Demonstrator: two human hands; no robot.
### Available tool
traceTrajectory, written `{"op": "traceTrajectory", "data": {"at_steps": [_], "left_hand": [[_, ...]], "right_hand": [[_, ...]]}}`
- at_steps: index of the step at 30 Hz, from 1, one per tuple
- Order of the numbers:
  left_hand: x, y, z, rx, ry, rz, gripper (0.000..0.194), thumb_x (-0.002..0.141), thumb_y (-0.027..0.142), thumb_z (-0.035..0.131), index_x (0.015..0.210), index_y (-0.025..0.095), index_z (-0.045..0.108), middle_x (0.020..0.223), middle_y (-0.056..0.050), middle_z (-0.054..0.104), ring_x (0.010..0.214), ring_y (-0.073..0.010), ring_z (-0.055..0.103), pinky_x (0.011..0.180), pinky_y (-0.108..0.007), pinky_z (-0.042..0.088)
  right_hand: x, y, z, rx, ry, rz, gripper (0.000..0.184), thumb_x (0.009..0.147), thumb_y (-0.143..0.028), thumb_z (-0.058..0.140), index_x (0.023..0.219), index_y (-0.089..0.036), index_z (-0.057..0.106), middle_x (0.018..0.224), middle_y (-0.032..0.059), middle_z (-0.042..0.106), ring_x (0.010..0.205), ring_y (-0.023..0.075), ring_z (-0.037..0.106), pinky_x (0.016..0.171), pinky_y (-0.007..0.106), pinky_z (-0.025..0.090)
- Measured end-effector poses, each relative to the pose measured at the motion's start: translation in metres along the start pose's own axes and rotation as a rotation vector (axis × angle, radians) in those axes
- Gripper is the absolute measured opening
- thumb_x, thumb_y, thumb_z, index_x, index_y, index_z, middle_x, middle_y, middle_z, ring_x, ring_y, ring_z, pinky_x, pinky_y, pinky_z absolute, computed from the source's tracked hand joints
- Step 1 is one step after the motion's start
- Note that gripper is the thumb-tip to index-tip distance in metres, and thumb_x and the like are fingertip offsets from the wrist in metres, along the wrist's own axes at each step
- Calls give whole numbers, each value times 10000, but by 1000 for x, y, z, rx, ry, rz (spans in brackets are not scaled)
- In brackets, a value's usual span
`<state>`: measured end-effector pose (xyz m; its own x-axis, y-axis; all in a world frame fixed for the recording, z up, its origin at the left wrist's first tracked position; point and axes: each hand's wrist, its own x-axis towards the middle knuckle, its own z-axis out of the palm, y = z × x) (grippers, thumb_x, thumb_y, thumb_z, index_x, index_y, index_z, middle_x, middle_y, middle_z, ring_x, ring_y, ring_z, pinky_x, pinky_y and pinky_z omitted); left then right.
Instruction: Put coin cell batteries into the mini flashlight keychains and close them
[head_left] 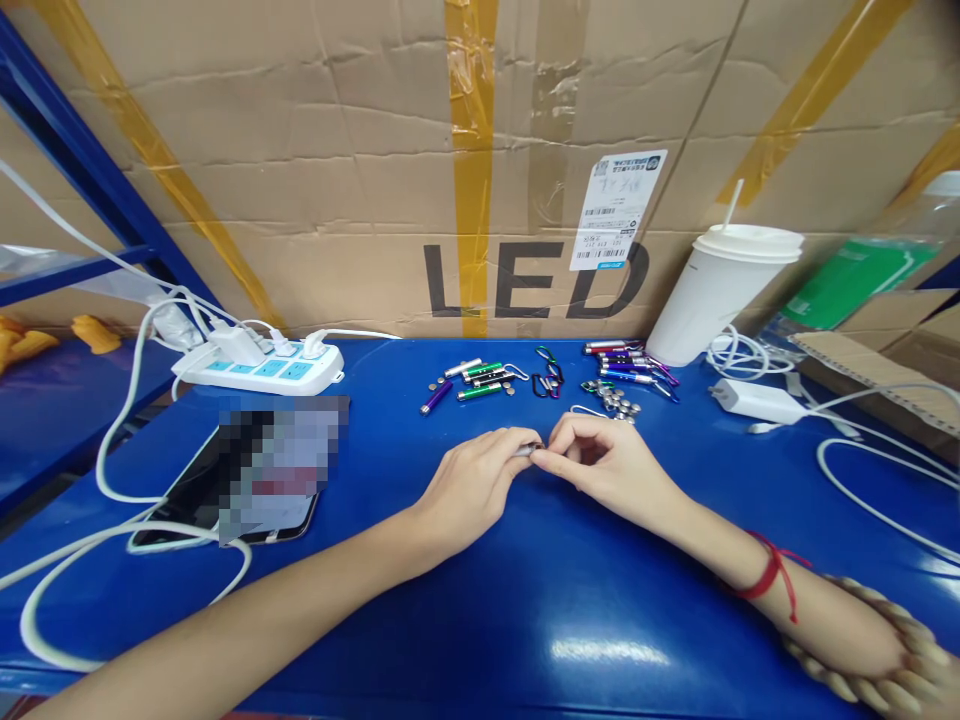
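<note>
My left hand (471,487) is closed around a small silver flashlight tube (525,451), mostly hidden by the fingers. At the tube's open-looking end, my right hand (619,468) pinches with thumb and forefinger; whether a separate small part is between them I cannot tell. Just beyond the hands lie mini flashlights in silver, green and black, with a purple one (436,397) in front. A few button cells (510,389) are beside them. Loose carabiner clips (550,378) sit in the middle. A pile of button cells (618,402) lies behind my right hand, near more colored flashlights (626,373).
A white power strip (285,372) with plugs and cables stands at the back left, and a phone (195,480) lies nearer. To the right are a white lidded cup (694,290), a charger (761,400) and a green-labelled bottle (855,280). A large cardboard box (360,200) stands behind.
</note>
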<state>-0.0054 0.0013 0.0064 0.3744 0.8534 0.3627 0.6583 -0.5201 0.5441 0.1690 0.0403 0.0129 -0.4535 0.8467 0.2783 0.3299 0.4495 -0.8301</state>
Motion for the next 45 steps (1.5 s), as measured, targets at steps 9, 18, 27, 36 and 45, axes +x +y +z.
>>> {"op": "traceTrajectory", "data": {"at_steps": [9,18,27,36,45], "left_hand": [[0,0,-1,-31,48,-4,191,926,181,346,1002,188,520,963,-32,631,869,-155,595,750,-252,455],[1,-1,-1,-40,28,18,201,930,183,368,1034,194,540,970,-22,629,900,-154,588,772,-254,447],[0,-3,-1,-86,47,43,219,938,214,372,1083,205,536,976,-29,623,889,-143,576,786,-248,447],[0,-4,-1,-48,35,17,252,945,233,339,1087,208,546,873,-20,592,790,-139,559,723,-241,445],[1,-2,-2,-151,-3,-2,255,938,209,331,1120,208,510,1038,-44,604,905,-145,569,829,-273,448]], "right_hand": [[0,-5,-5,72,24,-215,173,764,-270,655,887,-153,691,776,36,603,424,41,478,404,186,413],[1,-2,-5,193,-23,-205,104,764,-239,667,789,-142,697,783,36,598,411,42,514,367,180,419],[0,-3,-7,153,-9,-226,107,787,-249,645,792,-159,704,788,33,587,418,38,506,384,185,435],[-1,-5,-6,134,43,-280,104,783,-249,648,788,-163,708,753,30,596,404,44,504,368,185,437],[0,-3,-6,130,37,-259,136,796,-278,634,810,-166,710,780,43,608,417,50,505,370,194,447]]}}
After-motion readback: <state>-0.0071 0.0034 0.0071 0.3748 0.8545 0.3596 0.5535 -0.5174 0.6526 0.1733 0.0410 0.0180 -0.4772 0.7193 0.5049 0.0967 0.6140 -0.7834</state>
